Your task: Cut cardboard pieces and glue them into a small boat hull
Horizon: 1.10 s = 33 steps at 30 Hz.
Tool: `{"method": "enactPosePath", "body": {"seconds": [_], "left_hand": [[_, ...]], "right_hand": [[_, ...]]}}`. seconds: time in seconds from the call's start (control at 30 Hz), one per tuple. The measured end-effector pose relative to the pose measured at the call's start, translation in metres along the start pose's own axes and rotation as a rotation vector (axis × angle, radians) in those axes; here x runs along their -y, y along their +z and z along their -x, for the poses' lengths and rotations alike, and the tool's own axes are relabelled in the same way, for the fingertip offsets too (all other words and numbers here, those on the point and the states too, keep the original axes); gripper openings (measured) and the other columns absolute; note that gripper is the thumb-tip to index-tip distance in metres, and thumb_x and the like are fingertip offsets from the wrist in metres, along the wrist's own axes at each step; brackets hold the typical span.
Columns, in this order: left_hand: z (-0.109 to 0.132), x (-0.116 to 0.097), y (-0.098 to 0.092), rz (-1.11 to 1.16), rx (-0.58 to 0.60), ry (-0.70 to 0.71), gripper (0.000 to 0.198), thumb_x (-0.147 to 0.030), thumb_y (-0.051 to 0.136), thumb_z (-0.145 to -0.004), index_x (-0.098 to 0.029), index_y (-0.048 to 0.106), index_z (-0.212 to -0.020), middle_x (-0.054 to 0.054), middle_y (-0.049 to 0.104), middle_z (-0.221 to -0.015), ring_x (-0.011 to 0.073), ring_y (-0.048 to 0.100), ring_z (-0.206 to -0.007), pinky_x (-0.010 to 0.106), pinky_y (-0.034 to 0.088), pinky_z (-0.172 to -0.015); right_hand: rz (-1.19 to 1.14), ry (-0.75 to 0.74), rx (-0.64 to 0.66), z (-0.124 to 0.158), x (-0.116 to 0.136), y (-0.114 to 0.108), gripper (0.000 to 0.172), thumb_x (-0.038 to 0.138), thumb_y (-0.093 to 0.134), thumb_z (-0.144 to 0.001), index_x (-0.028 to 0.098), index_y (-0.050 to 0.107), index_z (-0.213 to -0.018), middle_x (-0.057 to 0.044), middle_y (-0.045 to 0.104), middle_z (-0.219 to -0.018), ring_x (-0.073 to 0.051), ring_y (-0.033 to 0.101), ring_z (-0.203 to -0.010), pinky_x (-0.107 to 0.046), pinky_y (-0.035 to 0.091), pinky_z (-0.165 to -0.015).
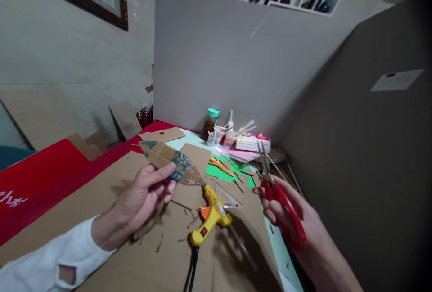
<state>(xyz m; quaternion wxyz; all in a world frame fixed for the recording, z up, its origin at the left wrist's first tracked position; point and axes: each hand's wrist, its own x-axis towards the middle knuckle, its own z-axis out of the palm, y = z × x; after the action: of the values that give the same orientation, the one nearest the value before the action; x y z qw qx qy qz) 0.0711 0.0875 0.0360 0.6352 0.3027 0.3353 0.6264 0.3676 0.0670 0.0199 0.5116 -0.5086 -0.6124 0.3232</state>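
My left hand (145, 193) pinches a leaf-shaped piece of cardboard (168, 159) with blue print and clear tape on it, held up above the table. My right hand (286, 213) grips red-handled scissors (276, 193), blades pointing up and nearly closed, off to the right of the cardboard piece. A yellow glue gun (211, 217) with an orange trigger lies on the cardboard sheet between the two hands, its black cord running toward me.
A large cardboard sheet (111, 233) covers the table over a red cloth (37, 175). Orange scissors (219, 164) lie on green paper (226, 170). A clear triangle ruler (227, 197), a jar (209, 124), cups and a box (253, 142) stand by grey partition boards (236, 67).
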Motion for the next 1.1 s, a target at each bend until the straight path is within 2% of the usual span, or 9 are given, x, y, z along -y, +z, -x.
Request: {"method": "enactPosePath", "body": {"seconds": [0.07, 0.1, 0.2, 0.3, 0.5, 0.63, 0.83, 0.97, 1.1], "left_hand": [[0.003, 0.000, 0.001, 0.029, -0.024, -0.035, 0.044, -0.018, 0.093, -0.054, -0.019, 0.050, -0.053, -0.006, 0.050, -0.050, 0.0072, 0.048, -0.044, 0.015, 0.040, -0.035], [0.005, 0.000, 0.001, 0.033, -0.033, -0.055, 0.044, -0.016, 0.093, -0.053, -0.019, 0.049, -0.053, -0.006, 0.051, -0.051, 0.0069, 0.048, -0.043, 0.015, 0.040, -0.034], [0.009, 0.000, 0.002, 0.012, -0.037, -0.097, 0.037, -0.016, 0.093, -0.052, -0.017, 0.057, -0.061, -0.005, 0.058, -0.058, 0.0057, 0.048, -0.041, 0.016, 0.039, -0.034], [0.012, 0.001, 0.003, -0.022, -0.045, -0.096, 0.032, -0.018, 0.092, -0.053, -0.017, 0.065, -0.069, -0.005, 0.057, -0.058, 0.0058, 0.047, -0.042, 0.016, 0.040, -0.035], [0.015, 0.001, 0.007, -0.003, -0.068, -0.080, 0.042, -0.017, 0.095, -0.048, -0.019, 0.053, -0.048, -0.007, 0.051, -0.049, 0.0078, 0.049, -0.041, 0.017, 0.041, -0.034], [0.015, 0.002, 0.008, -0.046, -0.036, -0.065, 0.042, -0.022, 0.097, -0.048, -0.020, 0.055, -0.047, -0.006, 0.051, -0.047, 0.0084, 0.050, -0.041, 0.017, 0.042, -0.032], [0.016, 0.007, 0.007, -0.129, 0.038, -0.071, 0.024, -0.027, 0.091, -0.061, -0.019, 0.068, -0.058, -0.005, 0.052, -0.050, 0.0078, 0.046, -0.041, 0.017, 0.043, -0.033], [0.017, 0.009, 0.006, -0.125, 0.073, -0.075, 0.023, -0.027, 0.092, -0.059, -0.019, 0.070, -0.059, -0.004, 0.054, -0.049, 0.0082, 0.048, -0.040, 0.017, 0.044, -0.033], [0.019, 0.009, 0.004, -0.119, 0.115, -0.158, 0.024, -0.028, 0.093, -0.058, -0.018, 0.071, -0.060, -0.001, 0.060, -0.050, 0.0103, 0.052, -0.041, 0.018, 0.046, -0.034]], "right_hand": [[-0.150, 0.030, 0.103, 0.007, 0.009, 0.017, 0.065, 0.057, 0.077, -0.077, 0.021, 0.058, -0.128, -0.009, 0.069, -0.091, -0.018, 0.062, -0.063, -0.026, 0.046, -0.049], [-0.142, 0.052, 0.153, 0.010, 0.013, 0.025, 0.063, 0.059, 0.078, -0.075, 0.020, 0.061, -0.122, -0.006, 0.067, -0.084, -0.017, 0.061, -0.061, -0.026, 0.046, -0.049], [-0.021, 0.019, 0.305, 0.022, 0.027, 0.042, 0.050, 0.061, 0.072, -0.081, 0.022, 0.064, -0.111, -0.002, 0.064, -0.077, -0.018, 0.062, -0.065, -0.027, 0.052, -0.056], [0.126, -0.075, 0.376, 0.033, 0.035, 0.046, 0.035, 0.051, 0.065, -0.091, 0.024, 0.062, -0.113, -0.002, 0.068, -0.082, -0.020, 0.066, -0.071, -0.027, 0.054, -0.061], [0.264, -0.205, 0.400, 0.048, 0.026, 0.051, 0.049, 0.058, 0.065, -0.089, 0.027, 0.057, -0.127, -0.005, 0.070, -0.092, -0.023, 0.068, -0.077, -0.028, 0.054, -0.063], [0.291, -0.168, 0.414, 0.051, 0.027, 0.058, 0.057, 0.069, 0.056, -0.090, 0.029, 0.050, -0.131, -0.001, 0.067, -0.087, -0.019, 0.062, -0.067, -0.027, 0.051, -0.059], [0.305, -0.269, 0.405, 0.051, 0.031, 0.058, 0.045, 0.060, 0.060, -0.092, 0.029, 0.053, -0.125, -0.001, 0.068, -0.084, -0.019, 0.063, -0.064, -0.025, 0.047, -0.050], [0.320, -0.303, 0.365, 0.053, 0.028, 0.056, 0.038, 0.053, 0.062, -0.093, 0.029, 0.055, -0.121, -0.001, 0.070, -0.085, -0.020, 0.068, -0.071, -0.025, 0.052, -0.056], [0.308, -0.273, 0.360, 0.054, 0.031, 0.059, 0.034, 0.052, 0.063, -0.092, 0.029, 0.055, -0.117, 0.000, 0.071, -0.084, -0.018, 0.067, -0.070, -0.024, 0.053, -0.057]]}}
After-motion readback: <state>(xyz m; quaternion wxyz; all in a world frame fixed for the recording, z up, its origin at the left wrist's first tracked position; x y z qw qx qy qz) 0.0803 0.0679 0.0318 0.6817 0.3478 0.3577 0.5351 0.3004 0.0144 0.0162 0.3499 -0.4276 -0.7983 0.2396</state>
